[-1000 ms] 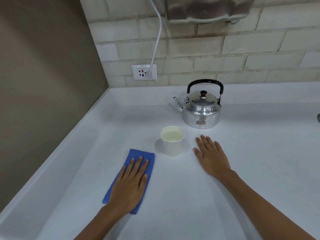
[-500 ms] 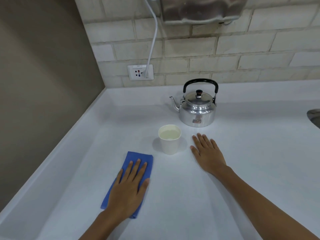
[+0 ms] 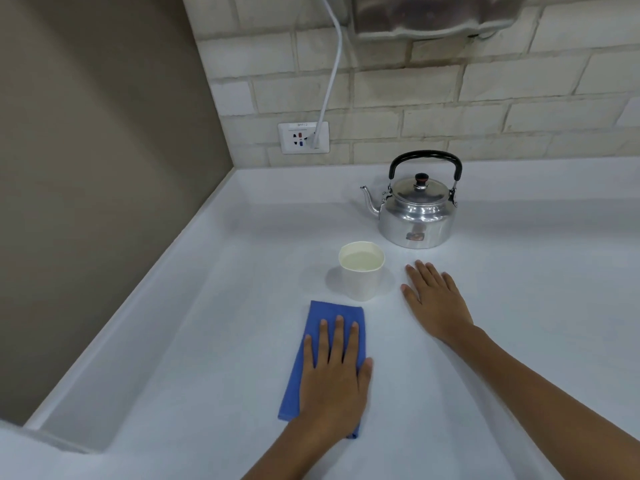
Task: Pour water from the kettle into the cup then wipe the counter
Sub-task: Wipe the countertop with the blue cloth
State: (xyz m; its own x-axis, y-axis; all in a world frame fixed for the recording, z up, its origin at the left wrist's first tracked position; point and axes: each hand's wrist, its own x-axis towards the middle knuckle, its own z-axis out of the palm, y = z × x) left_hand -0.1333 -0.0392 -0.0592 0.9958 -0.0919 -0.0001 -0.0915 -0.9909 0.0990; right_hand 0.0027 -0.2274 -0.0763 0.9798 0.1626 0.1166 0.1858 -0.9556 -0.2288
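A shiny metal kettle (image 3: pixel 415 216) with a black handle stands upright near the back of the white counter (image 3: pixel 519 306), spout pointing left. In front of it sits a white paper cup (image 3: pixel 362 271) filled with water. A folded blue cloth (image 3: pixel 325 327) lies flat in front of the cup. My left hand (image 3: pixel 334 379) presses flat on the cloth, fingers spread. My right hand (image 3: pixel 434 299) rests palm down on the bare counter just right of the cup, holding nothing.
A brown wall (image 3: pixel 86 168) and a raised counter edge (image 3: pixel 138 306) bound the left side. Brick tiles at the back carry a socket (image 3: pixel 303 137) with a white cable (image 3: pixel 330 74) plugged in. A metal appliance (image 3: pixel 433 15) hangs above.
The cloth and my left hand have turned to lie straighter, more upright in the view. The view has shifted, so everything sits further right. My right hand, the cup and the kettle stay put.
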